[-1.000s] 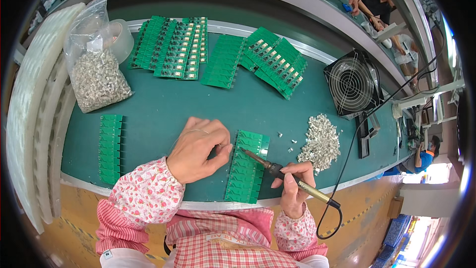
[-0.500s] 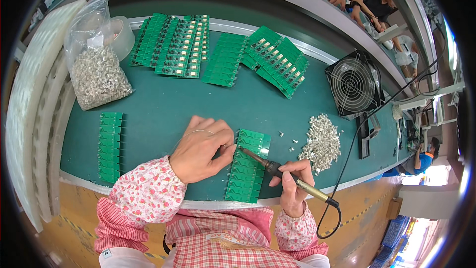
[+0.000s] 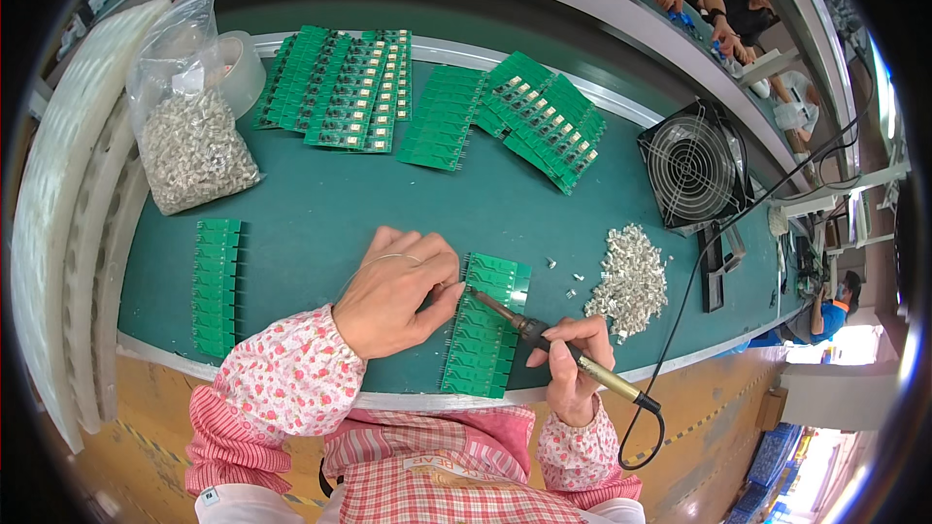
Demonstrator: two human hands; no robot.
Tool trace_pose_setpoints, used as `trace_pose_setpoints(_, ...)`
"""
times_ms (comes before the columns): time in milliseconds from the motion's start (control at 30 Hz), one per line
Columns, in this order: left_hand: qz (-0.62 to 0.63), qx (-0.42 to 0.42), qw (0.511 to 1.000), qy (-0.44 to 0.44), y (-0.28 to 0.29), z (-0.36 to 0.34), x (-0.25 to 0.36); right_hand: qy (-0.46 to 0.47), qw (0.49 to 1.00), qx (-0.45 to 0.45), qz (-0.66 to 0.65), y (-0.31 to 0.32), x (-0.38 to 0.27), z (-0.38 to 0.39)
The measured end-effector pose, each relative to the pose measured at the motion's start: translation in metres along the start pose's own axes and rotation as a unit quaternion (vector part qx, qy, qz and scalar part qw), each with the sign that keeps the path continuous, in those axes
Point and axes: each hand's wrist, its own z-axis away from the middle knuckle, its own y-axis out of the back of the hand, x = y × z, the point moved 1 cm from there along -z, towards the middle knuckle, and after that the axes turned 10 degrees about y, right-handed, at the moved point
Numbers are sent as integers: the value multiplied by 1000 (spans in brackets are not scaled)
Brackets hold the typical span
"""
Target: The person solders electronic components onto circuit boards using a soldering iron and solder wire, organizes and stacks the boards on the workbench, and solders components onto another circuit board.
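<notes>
Clock: centred on the board in front of you, 12 pointing away from you.
Board you're on: the green circuit board point(image 3: 482, 349) lies flat at the near edge of the green table point(image 3: 311, 204), long side running roughly 12 to 6.
Right hand: yours point(image 3: 576, 369) sits around 4 o'clock, wrapped pen-style on the soldering iron point(image 3: 615, 383).
Iron tip: aimed at about 11 on the board, right by your left fingertips; can't tell if it's actually touching.
Left hand: yours point(image 3: 400, 299) is at 10 o'clock, fingers curled in, thumb near the board's edge. A thin wire point(image 3: 374, 261) loops over the back of it. Can't tell if your fingertips are pinching that wire, they're too tucked in.
Small parts: heap of little whitish pieces point(image 3: 628, 286) between 2 and 3, a few strays just beside it.
Fan: black one with a wire grille point(image 3: 691, 167), 2 o'clock.
Other boards: single one point(image 3: 215, 286) at 9, overlapping batch point(image 3: 340, 92) at 11, more point(image 3: 442, 116) near 12, another pile point(image 3: 539, 126) just past 12.
Bag: clear plastic, loaded with similar bits point(image 3: 194, 153), at 10, tape roll point(image 3: 249, 80) just behind it.
</notes>
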Motion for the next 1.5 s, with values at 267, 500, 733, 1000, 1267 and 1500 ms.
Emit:
trace_pose_setpoints(267,4,3,1000,-1,-1,1,-2,-10,1000,7,5,-1,1,1)
trace_pose_setpoints(500,1,-7,1000,-3,0,1,-2,-10,1000,5,9,-2,1,0)
trace_pose_setpoints(733,13,9,1000,11,-2,0,-2,-14,999,51,-11,-2,2,2)
trace_pose_setpoints(1000,-7,3,1000,0,-3,-2,-1,-36,999,16,21,-5,-1,0)
trace_pose_setpoints(1267,-7,5,1000,-3,-4,0,-1,-34,999,13,19,-5,1,1)
trace_pose_setpoints(1500,1,18,1000,4,0,-2,-4,4,999,33,-2,-3,4,1)
